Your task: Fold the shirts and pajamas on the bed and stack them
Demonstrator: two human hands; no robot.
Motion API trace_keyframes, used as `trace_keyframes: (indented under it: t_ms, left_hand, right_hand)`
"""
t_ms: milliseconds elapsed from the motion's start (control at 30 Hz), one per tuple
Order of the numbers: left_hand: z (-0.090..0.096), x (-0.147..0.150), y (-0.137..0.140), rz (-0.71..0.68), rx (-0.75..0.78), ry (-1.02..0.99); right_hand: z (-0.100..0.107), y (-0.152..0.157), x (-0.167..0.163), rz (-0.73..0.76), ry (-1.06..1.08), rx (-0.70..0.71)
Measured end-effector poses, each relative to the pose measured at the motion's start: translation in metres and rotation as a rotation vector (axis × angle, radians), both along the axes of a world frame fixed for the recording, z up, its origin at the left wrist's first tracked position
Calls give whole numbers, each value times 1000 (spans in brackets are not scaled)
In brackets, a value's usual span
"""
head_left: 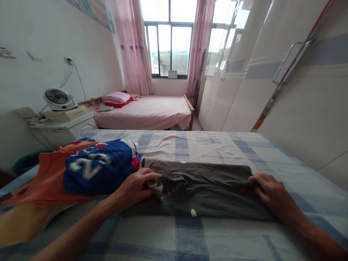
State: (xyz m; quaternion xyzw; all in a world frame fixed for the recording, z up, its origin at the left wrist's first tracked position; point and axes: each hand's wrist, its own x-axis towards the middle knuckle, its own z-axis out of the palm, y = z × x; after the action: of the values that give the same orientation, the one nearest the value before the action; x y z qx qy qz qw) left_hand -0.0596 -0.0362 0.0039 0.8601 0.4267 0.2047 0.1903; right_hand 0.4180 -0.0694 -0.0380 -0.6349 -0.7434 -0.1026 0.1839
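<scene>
Dark grey, the shirt (214, 181) lies in a partly folded strip, the left hand (137, 185) and right hand (273, 194) pinching its ends; the clothes (108, 172) alongside lie loose.

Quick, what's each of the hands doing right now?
Left hand: closed, pinching the dark gray shirt near one end.
Right hand: touching the other end; can't tell if it's gripping.

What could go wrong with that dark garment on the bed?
The dark garment is wrinkled left of its middle, so creases might stay in it. Its left end lies close by the blue jersey, so a leftward shift could disturb that. If the left fingers and right fingers, at opposite ends, pull unevenly, the garment might skew.
</scene>
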Motion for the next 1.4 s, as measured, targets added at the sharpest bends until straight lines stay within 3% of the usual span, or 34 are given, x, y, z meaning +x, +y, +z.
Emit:
trace_keyframes:
  t_ms: [167, 333, 400, 500, 567, 700, 767, 867, 1000, 1233, 1400]
  left_hand:
    - [11, 5, -6, 18, 35, -109]
    - [31, -10, -16, -109, -255, -99]
    - [36, -10, -12, -74, -305, -142]
    - [37, 9, 4, 42, -153, -165]
    - [31, 29, 15, 25, -13, -82]
    - [1, 46, 32, 35, 114, 200]
    - [-17, 36, 37, 138, 124, 301]
    - [-36, 15, 42, 270, 150, 352]
    - [-42, 5, 45, 315, 164, 350]
    - [-16, 24, 22, 275, 277, 157]
    - [-8, 46, -2, 151, 98, 80]
  right_hand:
    - [1, 0, 1, -42, -11, 82]
    - [7, -5, 13, 45, -9, 30]
    - [17, -3, 5, 38, 67, 30]
    - [38, 5, -35, 38, 193, 27]
    - [49, 13, -75, 120, 182, -29]
    - [40, 31, -126, 216, 14, -169]
    - [22, 38, -117, 157, -55, -245]
    - [-7, 48, -68, -79, -96, -251]
    - [-27, 58, -11, -230, -101, -223]
    - [-22, 59, -10, -249, -79, -176]
    - [0, 50, -33, -140, -58, 48]
